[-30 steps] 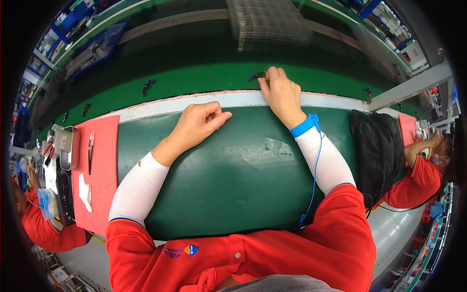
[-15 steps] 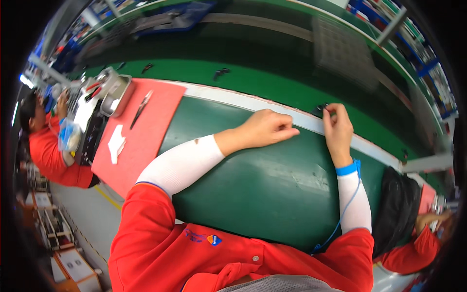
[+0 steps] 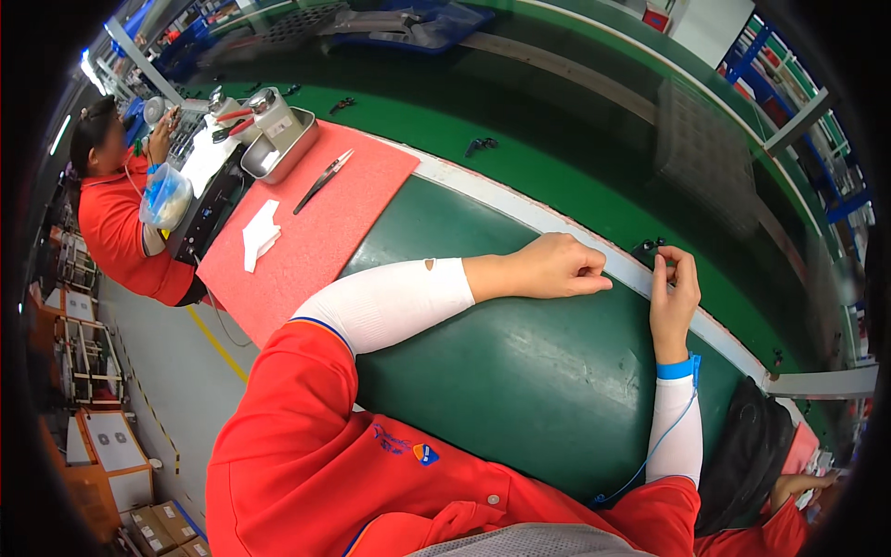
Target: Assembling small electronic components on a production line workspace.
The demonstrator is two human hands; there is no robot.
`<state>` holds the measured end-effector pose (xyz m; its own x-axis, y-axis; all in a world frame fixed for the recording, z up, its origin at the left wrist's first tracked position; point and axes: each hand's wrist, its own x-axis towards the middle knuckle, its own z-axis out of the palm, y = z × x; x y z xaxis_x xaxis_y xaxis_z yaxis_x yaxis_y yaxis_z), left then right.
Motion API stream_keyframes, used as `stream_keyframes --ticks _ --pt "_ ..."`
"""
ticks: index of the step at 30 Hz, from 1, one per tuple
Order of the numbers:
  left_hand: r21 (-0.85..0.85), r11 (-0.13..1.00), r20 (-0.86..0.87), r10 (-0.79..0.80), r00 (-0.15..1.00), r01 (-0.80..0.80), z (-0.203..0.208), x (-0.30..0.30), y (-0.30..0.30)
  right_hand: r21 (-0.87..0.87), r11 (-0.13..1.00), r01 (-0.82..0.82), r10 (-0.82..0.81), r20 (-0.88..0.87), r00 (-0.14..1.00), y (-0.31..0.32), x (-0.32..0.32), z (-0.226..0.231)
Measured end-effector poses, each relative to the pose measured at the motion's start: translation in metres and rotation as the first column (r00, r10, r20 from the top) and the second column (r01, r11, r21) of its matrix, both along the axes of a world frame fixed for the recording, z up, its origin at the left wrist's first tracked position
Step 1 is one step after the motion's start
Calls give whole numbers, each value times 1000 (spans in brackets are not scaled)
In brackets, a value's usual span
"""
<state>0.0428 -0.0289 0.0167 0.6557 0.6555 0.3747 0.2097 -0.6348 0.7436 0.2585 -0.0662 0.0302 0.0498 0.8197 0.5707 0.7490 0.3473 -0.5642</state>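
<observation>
My right hand (image 3: 675, 302), with a blue wrist strap and cord, reaches to the far edge of the green table. Its thumb and index finger close at a small black part (image 3: 648, 249) above the green conveyor belt. Whether the part still touches the belt, I cannot tell. Over the table, my left hand (image 3: 561, 267) is loosely closed, fingers curled and thumb pointing right, with nothing visible in it. White sleeves cover both forearms. The dark green tabletop (image 3: 501, 371) lies beneath them.
Left, a pink mat (image 3: 371, 186) carries tweezers (image 3: 323, 182), a white cloth (image 3: 261, 236) and a metal tray (image 3: 283, 153) with bottles. More black parts (image 3: 481, 146) lie along the belt (image 3: 557, 186). Co-workers sit left (image 3: 121, 218) and right; a black bag-like item (image 3: 747, 455) is at right.
The view has swung, so the mat and table appear farther right. My right hand remains at the small black part; my left hand keeps its closed shape over the table.
</observation>
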Motion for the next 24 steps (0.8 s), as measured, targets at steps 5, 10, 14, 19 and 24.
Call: stream_keyframes --ticks 5,10,14,19,24 --pt "-23 1000 -34 -2 999 1 2 1 1 -1 1000 -10 10 -16 1000 0 1 0" --pt "-10 1000 -44 -1 999 0 2 1 2 -15 1000 -27 26 -25 999 1 2 0" --pt "-9 1000 -49 0 999 0 3 0 1 -3 1000 -30 30 -14 999 0 2 0" --pt "-28 1000 -41 2 999 -4 2 0 1 -18 999 -35 35 -28 999 0 1 0" --pt "17 1000 -5 19 1000 -19 -1 1 1 3 999 -41 41 -11 999 -1 0 0"
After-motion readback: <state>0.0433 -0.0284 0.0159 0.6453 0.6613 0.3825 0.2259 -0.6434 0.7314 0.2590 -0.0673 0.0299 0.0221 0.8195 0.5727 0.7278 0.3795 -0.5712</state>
